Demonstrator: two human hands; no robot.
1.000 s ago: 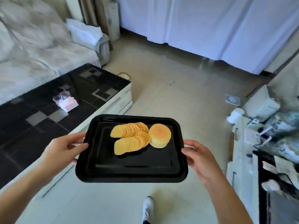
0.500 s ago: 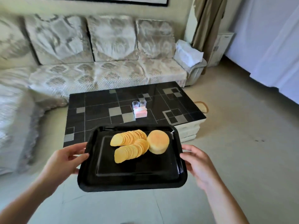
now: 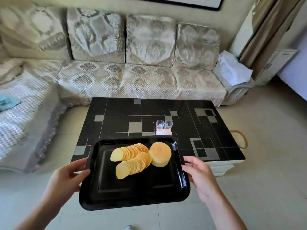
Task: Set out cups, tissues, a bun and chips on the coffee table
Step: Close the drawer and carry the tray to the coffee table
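Observation:
I carry a black tray (image 3: 132, 195) in front of me, its far edge over the near side of the coffee table (image 3: 119, 112). My left hand (image 3: 66, 178) grips the tray's left rim and my right hand (image 3: 199, 175) grips its right rim. On the tray lie two rows of yellow chips (image 3: 131, 159) and a round bun (image 3: 160, 154) to their right. Two clear cups (image 3: 164, 124) stand side by side near the middle of the table, with a pink tissue pack (image 3: 163, 132) just in front of them.
A patterned sofa (image 3: 132, 77) runs behind the black tiled table and wraps round on the left. A white cloth (image 3: 232, 68) lies on its right armrest. Curtains hang at the right. A yellow ring (image 3: 240, 140) lies on the floor by the table's right end.
My view has swung left from the floor and curtain toward the sofa, and I have come closer to the table. The tray stays level in both hands.

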